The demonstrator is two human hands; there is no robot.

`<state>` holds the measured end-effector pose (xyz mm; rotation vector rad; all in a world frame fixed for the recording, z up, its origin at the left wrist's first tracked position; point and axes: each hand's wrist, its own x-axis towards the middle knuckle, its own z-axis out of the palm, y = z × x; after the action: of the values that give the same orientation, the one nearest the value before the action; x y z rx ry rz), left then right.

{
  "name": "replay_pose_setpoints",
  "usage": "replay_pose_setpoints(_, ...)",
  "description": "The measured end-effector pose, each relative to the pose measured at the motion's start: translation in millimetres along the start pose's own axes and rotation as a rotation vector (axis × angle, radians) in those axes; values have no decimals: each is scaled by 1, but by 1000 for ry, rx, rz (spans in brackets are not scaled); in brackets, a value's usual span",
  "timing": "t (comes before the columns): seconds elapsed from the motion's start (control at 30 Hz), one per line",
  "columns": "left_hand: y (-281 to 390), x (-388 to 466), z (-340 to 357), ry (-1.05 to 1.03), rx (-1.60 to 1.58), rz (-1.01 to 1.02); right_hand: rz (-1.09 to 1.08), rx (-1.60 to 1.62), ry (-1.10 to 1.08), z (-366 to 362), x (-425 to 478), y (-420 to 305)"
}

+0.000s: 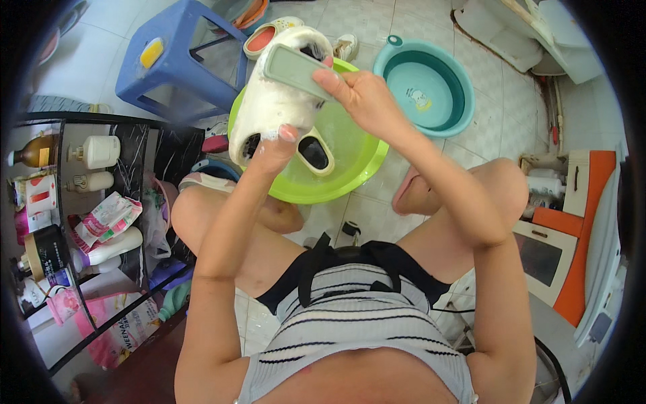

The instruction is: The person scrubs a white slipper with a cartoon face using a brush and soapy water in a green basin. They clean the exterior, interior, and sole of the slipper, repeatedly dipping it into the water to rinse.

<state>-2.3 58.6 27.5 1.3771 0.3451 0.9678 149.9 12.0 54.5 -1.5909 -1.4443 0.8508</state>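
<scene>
My left hand (275, 151) grips the near end of a bulky white item (280, 106) with dark openings, wet and partly sudsy; it looks like footwear, but I cannot tell its exact kind. A pale green scrubbing brush (295, 70) is in my right hand (361, 101), its flat back facing up and its bristles hidden. The brush lies over the upper part of the white item. Below both hands is a lime-green basin (363, 174) of cloudy water. A cream oval piece with a black centre (315, 153) shows beside the white item, over the basin.
A blue plastic stool (174, 30) bears a yellow soap bar (152, 53). A teal basin (467, 96) stands right of the green one. Clogs (260, 40) and a sneaker (346, 48) lie beyond. Bottles fill a black rack (128, 275) at left; an orange-and-white cabinet (585, 247) is right.
</scene>
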Motion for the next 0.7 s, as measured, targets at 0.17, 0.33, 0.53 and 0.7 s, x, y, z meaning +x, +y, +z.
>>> replay_pose_setpoints(0.17,13,8,-15,-55,-116,-16,36,-77,-28,0,-7,25)
replay_pose_setpoints(0.33,3,6,-10,-60,-33,9,16,-91,-44,2,-1,10)
replay_pose_setpoints(0.53,24,5,0,54,-175,-83,-54,-223,-31,19,-11,23)
replay_pose_setpoints(0.7,32,10,-13,72,-477,-34,137,-177,-104,6,-19,27)
